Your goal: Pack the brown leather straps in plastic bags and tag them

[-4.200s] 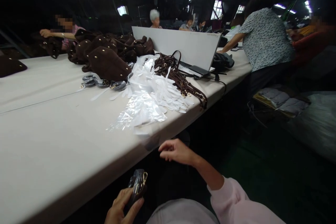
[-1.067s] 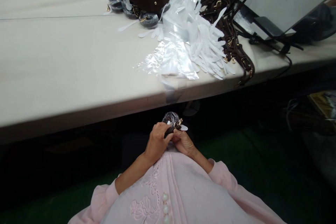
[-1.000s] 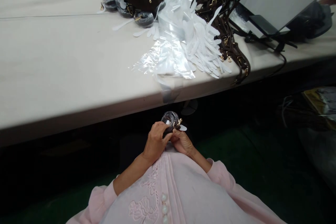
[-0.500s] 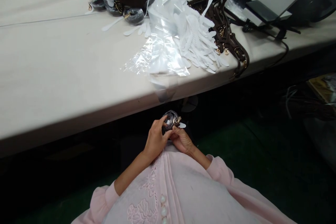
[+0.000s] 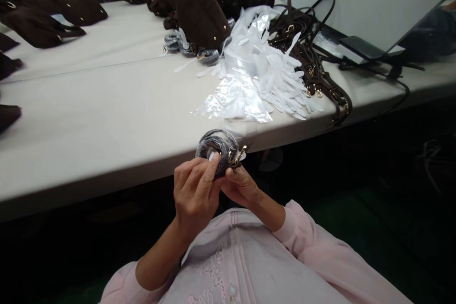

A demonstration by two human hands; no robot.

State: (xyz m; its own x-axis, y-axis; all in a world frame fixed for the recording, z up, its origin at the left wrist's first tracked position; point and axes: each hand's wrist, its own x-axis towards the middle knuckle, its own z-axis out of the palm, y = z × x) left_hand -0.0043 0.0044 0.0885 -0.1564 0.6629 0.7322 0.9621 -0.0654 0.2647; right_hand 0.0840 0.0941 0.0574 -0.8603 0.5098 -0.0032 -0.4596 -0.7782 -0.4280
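Both my hands hold a coiled dark brown strap [image 5: 218, 148] wrapped in a clear plastic bag, with gold clasps poking out at its right. My left hand [image 5: 194, 190] grips it from the left, fingers curled over its front. My right hand [image 5: 239, 185] pinches it from below and the right. The bundle sits just below the near edge of the long white table [image 5: 107, 118], above my pink top.
On the table lie a heap of clear bags and white plastic tags [image 5: 256, 76], loose brown straps [image 5: 313, 66], several bagged coiled straps [image 5: 188, 50], brown studded bags [image 5: 199, 9], a white board [image 5: 356, 0] and a black cable. The floor below is dark.
My hands have lifted the bagged strap up toward the table edge. Earlier my left hand alone held it low while my right hand hung free. The view has tilted up, showing more bags.
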